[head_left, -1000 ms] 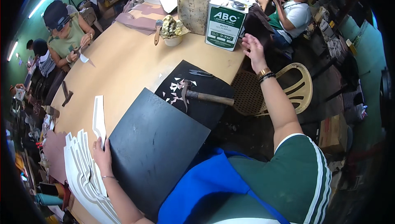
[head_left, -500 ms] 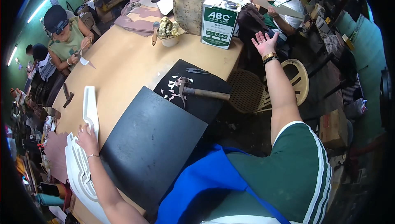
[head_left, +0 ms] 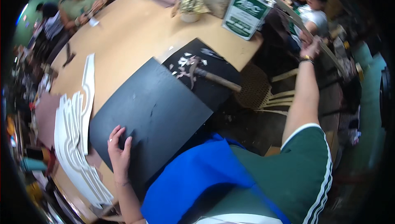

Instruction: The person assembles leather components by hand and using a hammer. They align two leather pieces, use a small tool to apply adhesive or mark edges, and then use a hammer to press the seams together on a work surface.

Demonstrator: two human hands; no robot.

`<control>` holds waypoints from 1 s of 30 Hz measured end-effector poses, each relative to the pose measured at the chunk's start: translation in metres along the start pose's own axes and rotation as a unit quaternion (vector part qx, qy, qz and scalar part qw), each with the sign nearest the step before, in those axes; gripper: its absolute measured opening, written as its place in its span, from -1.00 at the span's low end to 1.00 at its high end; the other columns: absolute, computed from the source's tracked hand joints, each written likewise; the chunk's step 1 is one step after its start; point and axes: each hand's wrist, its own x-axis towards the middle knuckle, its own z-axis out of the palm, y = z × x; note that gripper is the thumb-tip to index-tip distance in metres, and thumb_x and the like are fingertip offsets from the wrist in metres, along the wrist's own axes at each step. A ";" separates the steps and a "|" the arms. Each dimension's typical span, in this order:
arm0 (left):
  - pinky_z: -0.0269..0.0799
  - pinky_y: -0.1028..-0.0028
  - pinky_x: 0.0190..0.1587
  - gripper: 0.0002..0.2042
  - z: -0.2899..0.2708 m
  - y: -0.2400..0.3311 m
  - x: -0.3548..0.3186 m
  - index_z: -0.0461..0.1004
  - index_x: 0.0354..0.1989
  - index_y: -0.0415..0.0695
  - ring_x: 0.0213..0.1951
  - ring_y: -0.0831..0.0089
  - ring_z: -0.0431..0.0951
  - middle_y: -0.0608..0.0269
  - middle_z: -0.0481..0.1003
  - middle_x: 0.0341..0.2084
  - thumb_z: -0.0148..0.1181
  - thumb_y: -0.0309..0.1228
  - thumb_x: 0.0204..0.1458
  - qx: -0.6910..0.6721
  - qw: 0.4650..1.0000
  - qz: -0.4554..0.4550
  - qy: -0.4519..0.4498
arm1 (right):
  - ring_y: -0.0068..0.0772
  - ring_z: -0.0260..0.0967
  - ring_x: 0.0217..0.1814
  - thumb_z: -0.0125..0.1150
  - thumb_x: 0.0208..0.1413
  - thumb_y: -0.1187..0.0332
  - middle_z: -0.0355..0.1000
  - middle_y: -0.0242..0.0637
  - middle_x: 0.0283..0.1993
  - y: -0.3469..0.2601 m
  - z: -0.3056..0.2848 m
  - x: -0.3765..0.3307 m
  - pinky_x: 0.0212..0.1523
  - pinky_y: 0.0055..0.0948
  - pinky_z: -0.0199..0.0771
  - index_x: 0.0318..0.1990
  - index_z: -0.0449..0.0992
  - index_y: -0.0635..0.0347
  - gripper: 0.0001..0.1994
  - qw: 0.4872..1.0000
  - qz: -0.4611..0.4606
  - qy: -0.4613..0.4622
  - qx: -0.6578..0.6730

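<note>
My left hand [head_left: 119, 150] hovers over or rests on the large black mat [head_left: 144, 109], fingers apart and holding nothing. To its left lies a fanned stack of white curved pattern pieces with grey bands [head_left: 74, 141]; one longer white piece [head_left: 87, 88] lies along its right side. My right arm is stretched out to the far right. That hand [head_left: 311, 48] is closed on the edge of a long, thin grey-beige sheet [head_left: 332, 58], beside a seated person's hand [head_left: 303, 38]. Motion blurs the grip a little.
A hammer [head_left: 216, 79], pale scraps [head_left: 184, 62] and metal snips [head_left: 212, 53] lie on a smaller black board [head_left: 230, 69]. Behind are a green-white can [head_left: 246, 12] and a crusted pot [head_left: 190, 16]. A plastic chair [head_left: 257, 86] stands right. Another person [head_left: 82, 2] works at far left.
My left hand has left the white pieces and moved right over the black mat. My right hand, open before, has reached farther right and closed on the sheet from the seated person. The view has shifted.
</note>
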 end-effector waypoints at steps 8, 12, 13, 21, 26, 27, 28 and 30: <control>-0.23 -0.23 0.47 -0.69 0.011 0.007 -0.015 0.61 0.05 -0.02 0.34 0.20 0.40 0.25 0.54 0.17 0.34 -0.28 0.14 0.079 0.996 -0.019 0.029 | -0.38 0.37 -0.44 0.13 0.28 0.06 0.39 -0.34 -0.24 -0.019 -0.008 0.044 -0.55 -0.46 0.26 -0.23 0.43 0.11 -0.71 0.982 -0.146 0.118 0.004; -0.27 -0.27 0.46 -0.71 0.009 0.004 -0.014 0.62 0.04 0.01 0.32 0.20 0.41 0.27 0.55 0.16 0.33 -0.28 0.15 0.024 0.999 -0.031 0.031 | -0.34 0.42 -0.41 0.04 0.30 0.09 0.51 -0.26 -0.21 -0.070 0.066 -0.035 -0.45 -0.42 0.35 -0.16 0.52 0.20 -0.67 0.991 -0.088 -0.103 -0.009; -0.11 -0.11 0.48 -0.70 0.005 0.006 -0.012 0.60 0.06 -0.06 0.31 0.27 0.43 0.22 0.55 0.15 0.32 -0.29 0.18 0.009 0.999 -0.030 0.031 | -0.35 0.45 -0.35 0.03 0.32 0.12 0.54 -0.24 -0.18 -0.083 0.100 -0.087 -0.41 -0.41 0.40 -0.06 0.54 0.22 -0.65 0.978 -0.054 -0.201 0.007; 0.03 0.18 0.43 -0.14 0.007 0.039 0.067 0.30 0.45 -0.03 0.39 0.32 0.32 0.20 0.44 0.31 -0.25 0.42 0.25 -0.330 0.936 -0.053 -0.111 | -0.41 0.56 -0.16 -0.19 0.48 0.16 0.57 -0.24 -0.03 0.019 0.247 -0.411 -0.03 -0.33 0.66 0.38 0.34 0.26 -0.51 0.571 0.413 -0.682 0.195; 0.37 0.25 0.26 -0.29 0.031 0.036 0.079 0.29 0.41 -0.14 0.20 0.36 0.52 0.13 0.47 0.26 -0.19 0.22 0.36 -0.583 0.770 -0.114 -0.234 | -0.63 0.56 -0.13 -0.04 0.46 -0.04 0.58 -0.37 -0.03 0.076 0.269 -0.541 -0.13 -0.53 0.63 0.43 0.29 0.20 -0.40 0.480 0.473 -0.738 -0.031; 0.47 0.28 0.19 -0.41 0.039 0.039 0.083 0.30 0.40 -0.16 0.13 0.40 0.57 0.13 0.51 0.20 -0.07 0.02 0.38 -0.562 0.792 -0.118 -0.206 | -0.59 0.56 -0.07 -0.03 0.44 -0.12 0.57 -0.34 0.06 0.097 0.266 -0.535 -0.10 -0.49 0.62 0.41 0.32 0.15 -0.38 0.442 0.472 -0.760 -0.059; 0.57 0.32 0.13 -0.51 0.044 0.042 0.087 0.30 0.38 -0.17 0.05 0.44 0.62 0.12 0.55 0.14 0.04 -0.17 0.39 -0.540 0.814 -0.120 -0.178 | -0.54 0.54 0.02 -0.08 0.42 -0.20 0.52 -0.31 0.20 0.118 0.259 -0.531 0.00 -0.43 0.58 0.38 0.35 0.12 -0.35 0.454 0.483 -0.743 -0.089; 0.68 0.38 -0.06 -0.65 0.050 0.014 0.083 0.37 0.25 -0.16 -0.11 0.47 0.68 0.15 0.62 0.00 0.15 -0.41 0.33 -0.599 0.781 -0.161 -0.074 | -0.50 0.50 0.08 -0.15 0.39 -0.32 0.49 -0.33 0.24 0.120 0.245 -0.540 0.10 -0.39 0.51 0.37 0.36 0.11 -0.27 0.443 0.486 -0.740 -0.142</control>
